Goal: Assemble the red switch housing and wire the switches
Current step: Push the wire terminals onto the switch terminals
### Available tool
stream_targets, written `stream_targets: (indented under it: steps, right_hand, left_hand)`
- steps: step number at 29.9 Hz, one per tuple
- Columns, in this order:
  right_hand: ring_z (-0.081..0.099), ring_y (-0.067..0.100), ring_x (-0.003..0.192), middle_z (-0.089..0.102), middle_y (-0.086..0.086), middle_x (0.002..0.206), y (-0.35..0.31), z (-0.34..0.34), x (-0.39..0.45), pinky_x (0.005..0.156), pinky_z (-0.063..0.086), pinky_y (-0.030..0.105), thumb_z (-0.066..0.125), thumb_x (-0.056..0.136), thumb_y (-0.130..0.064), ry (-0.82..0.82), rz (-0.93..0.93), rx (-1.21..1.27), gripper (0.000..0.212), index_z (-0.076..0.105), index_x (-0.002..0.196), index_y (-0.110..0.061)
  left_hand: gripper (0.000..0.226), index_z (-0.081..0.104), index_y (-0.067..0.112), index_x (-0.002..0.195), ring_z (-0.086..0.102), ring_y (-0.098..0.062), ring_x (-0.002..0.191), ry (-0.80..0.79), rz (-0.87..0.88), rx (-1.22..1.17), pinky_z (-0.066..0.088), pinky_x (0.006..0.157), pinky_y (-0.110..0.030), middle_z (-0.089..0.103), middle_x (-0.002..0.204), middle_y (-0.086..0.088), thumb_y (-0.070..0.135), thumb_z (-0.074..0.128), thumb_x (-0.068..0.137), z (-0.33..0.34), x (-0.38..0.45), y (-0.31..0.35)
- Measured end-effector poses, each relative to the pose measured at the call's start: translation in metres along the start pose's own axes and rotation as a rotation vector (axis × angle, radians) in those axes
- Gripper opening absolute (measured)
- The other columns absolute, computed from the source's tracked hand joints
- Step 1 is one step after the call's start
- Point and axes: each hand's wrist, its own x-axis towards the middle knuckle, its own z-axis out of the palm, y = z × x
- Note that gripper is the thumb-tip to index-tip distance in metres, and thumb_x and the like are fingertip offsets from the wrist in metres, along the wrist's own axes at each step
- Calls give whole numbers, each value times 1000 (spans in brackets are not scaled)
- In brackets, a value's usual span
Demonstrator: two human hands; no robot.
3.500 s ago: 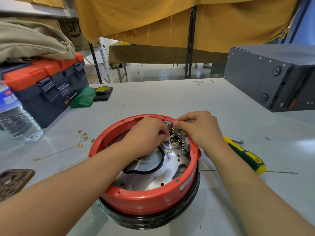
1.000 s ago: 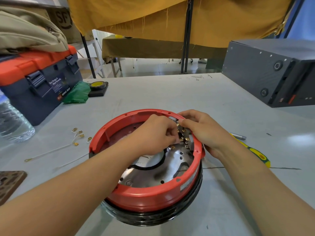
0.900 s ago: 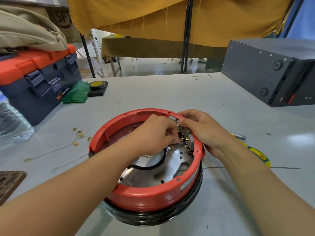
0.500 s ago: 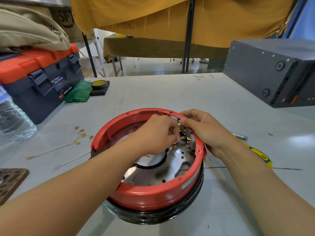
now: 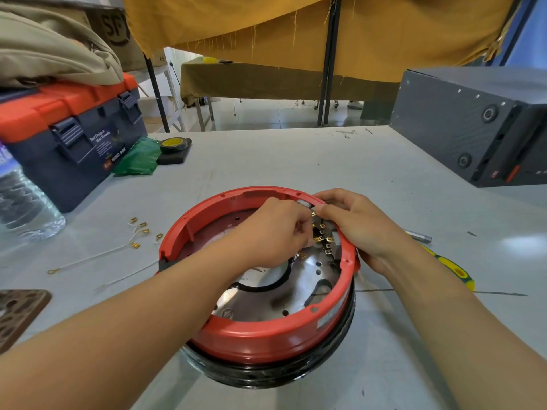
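Place: workshop | we note a grey worktable point(image 5: 296, 161) | orange-lidded navy plastic toolbox point(image 5: 74, 137) | yellow-and-green-handled screwdriver point(image 5: 453, 269) | loose white wires with brass terminals point(image 5: 136, 235) | dark grey metal equipment case point(image 5: 461, 125) | mustard cloth-draped benches point(image 5: 251, 81)

A mustard-yellow curtain point(image 5: 370, 31) hung across the back above a pale tiled floor point(image 5: 266, 116). Beyond it stood a cloth-draped table point(image 5: 266, 81) and black metal posts point(image 5: 328, 69). Daylight glared off the grey tabletop point(image 5: 296, 161).

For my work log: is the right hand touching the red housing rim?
Touching. The head view shows the right hand draped over the red housing rim, fingers inside by the switches.
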Motion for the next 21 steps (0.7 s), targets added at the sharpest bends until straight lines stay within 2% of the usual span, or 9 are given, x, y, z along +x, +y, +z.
stream_targets:
  steps: [4, 9, 12, 16, 19, 21]
  right_hand:
    - [67, 20, 84, 71, 10, 99, 1, 0, 1, 81, 54, 35, 54, 92, -7, 9, -2, 4, 18, 65, 105, -11]
    - [68, 21, 86, 71, 8, 98, 2, 0, 1, 81, 54, 36, 54, 91, -8, 5, 2, -1, 18, 65, 105, -12]
    - [69, 21, 86, 72, 7, 98, 2, 0, 0, 79, 55, 34, 56, 91, -9, 10, 1, 2, 18, 66, 105, -13]
    - [68, 13, 79, 72, 3, 92, 2, 0, -1, 70, 54, 25, 59, 90, -11, 39, -20, -17, 16, 67, 103, -13]
    - [67, 18, 90, 71, 2, 94, 2, -3, -2, 84, 54, 36, 66, 85, -20, 126, -52, -136, 13, 70, 96, -16]
    - [65, 20, 92, 69, 1, 92, 0, -6, -5, 85, 52, 37, 70, 81, -26, 168, -73, -194, 11, 70, 90, -18]
  left_hand:
    - [12, 66, 14, 76, 60, -15, 75, 17, -5, 5, 47, 70, -27, 62, 72, 4, 10, 60, 85, 2, 0, 1]
    - [12, 68, 8, 79, 62, -21, 78, 22, -7, 9, 49, 76, -38, 70, 80, -5, 12, 59, 86, 4, 1, 2]
    - [14, 68, 6, 79, 64, -23, 76, 33, -11, 11, 49, 75, -41, 70, 79, -7, 12, 58, 86, 6, 1, 3]
    - [13, 70, 7, 79, 65, -23, 76, 46, -14, -5, 50, 75, -41, 71, 77, -7, 11, 58, 84, 6, 1, 3]
    - [13, 70, 7, 79, 65, -23, 75, 53, -12, -6, 51, 74, -41, 71, 76, -7, 11, 59, 84, 7, 0, 3]
    - [13, 70, 8, 78, 65, -22, 74, 53, -12, -2, 51, 73, -41, 71, 75, -7, 11, 59, 84, 6, 0, 3]
